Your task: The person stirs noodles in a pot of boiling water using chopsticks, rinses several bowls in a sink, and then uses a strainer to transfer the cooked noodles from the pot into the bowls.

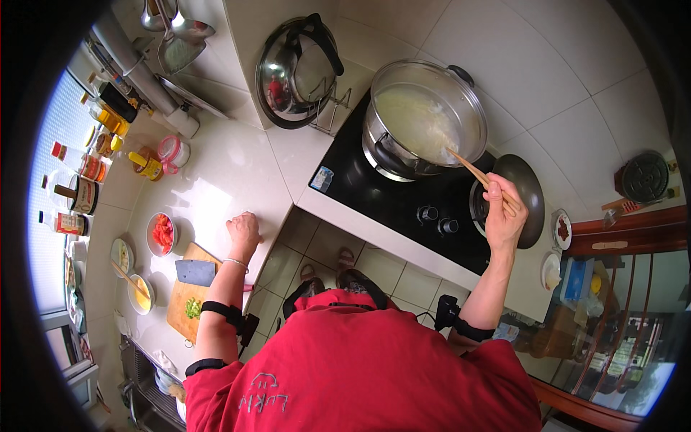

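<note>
My right hand (pixel 505 210) holds a pair of wooden chopsticks (pixel 475 170). Their tips dip into cloudy, pale liquid at the near right side of a large stainless-steel pot (pixel 393 141), with white foam around them. The pot stands on a black glass gas hob (pixel 372 202). On the pale countertop (pixel 227 162) to the left, my left hand (pixel 244 232) rests with its fingers curled in and nothing visible in it. Beside that forearm, a cleaver (pixel 195 272) lies on a wooden cutting board (pixel 178 308) with chopped green onion (pixel 193 308).
Bowls of cut tomato (pixel 162 233) and beaten egg (pixel 141 296) stand near the board. Bottles (pixel 110 116) line the window ledge. A glass lid (pixel 297 70) leans in a wire rack. A dark wok (pixel 518 200) is by the right burner, and a sink (pixel 154 394) lies lower left.
</note>
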`<state>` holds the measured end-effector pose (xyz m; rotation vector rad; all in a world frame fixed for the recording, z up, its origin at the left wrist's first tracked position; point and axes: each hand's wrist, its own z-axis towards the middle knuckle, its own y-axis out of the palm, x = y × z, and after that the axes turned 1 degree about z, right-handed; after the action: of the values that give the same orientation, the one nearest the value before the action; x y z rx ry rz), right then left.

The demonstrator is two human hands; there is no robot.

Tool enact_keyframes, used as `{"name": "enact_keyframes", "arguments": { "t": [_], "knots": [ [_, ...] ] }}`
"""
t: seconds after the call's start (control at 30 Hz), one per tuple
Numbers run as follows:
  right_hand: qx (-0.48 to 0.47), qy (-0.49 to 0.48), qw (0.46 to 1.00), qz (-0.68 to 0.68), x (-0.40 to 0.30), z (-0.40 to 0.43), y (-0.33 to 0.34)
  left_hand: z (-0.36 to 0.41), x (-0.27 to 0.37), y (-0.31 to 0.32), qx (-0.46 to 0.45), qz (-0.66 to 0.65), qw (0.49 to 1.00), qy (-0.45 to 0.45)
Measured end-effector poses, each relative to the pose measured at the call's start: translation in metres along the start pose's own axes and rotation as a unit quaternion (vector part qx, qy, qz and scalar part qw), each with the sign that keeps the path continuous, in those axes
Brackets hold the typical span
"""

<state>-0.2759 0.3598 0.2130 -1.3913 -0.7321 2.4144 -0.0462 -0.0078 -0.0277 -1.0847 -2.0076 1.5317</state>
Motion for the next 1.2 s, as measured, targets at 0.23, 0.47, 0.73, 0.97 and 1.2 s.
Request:
{"name": "enact_keyframes", "arguments": {
  "t": [0.23,0.47,0.73,0.97,1.2],
  "knots": [
    [0.004,-0.003,1.000,0.006,0.001,0.000,0.001,0.000,0.000,0.000,-0.003,0.001,1.000,-0.005],
    [-0.009,-0.001,0.999,0.046,-0.006,0.022,0.001,0.001,0.001,-0.002,-0.014,0.003,1.000,-0.001],
    [-0.228,0.070,0.966,0.098,0.020,0.078,0.031,0.002,0.000,0.001,-0.005,-0.001,1.000,-0.006],
    [-0.331,0.067,0.941,0.014,0.058,0.104,0.075,0.001,0.000,0.002,-0.001,-0.004,1.000,-0.011],
    [-0.204,0.003,0.977,-0.067,0.065,0.125,0.073,-0.001,0.002,0.000,0.009,-0.001,1.000,-0.007]
  ]
}}
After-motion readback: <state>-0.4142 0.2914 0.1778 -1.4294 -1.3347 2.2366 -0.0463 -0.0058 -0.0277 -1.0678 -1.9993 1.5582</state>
